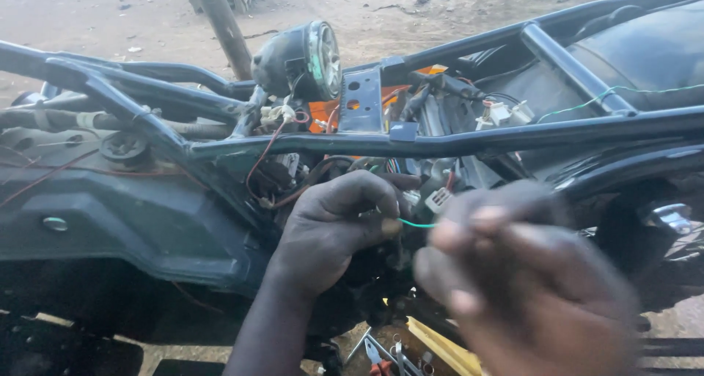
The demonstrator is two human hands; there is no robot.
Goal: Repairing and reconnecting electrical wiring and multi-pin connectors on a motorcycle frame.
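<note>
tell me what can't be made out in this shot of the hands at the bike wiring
Head view only:
- Right hand: motion-blurred, so its grip is unclear.
- Green wire: one end hidden in the left hand, the other lost behind the blurred fingers.
- Tools: cut off by the bottom edge.
- Wiring under the frame: shadowed, tangled.

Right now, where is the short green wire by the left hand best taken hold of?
Judging by its pose, pinch the green wire at its free right-hand tip, coming from the right: it juts sideways from the left hand, whose fingertips cover the other end.
</note>
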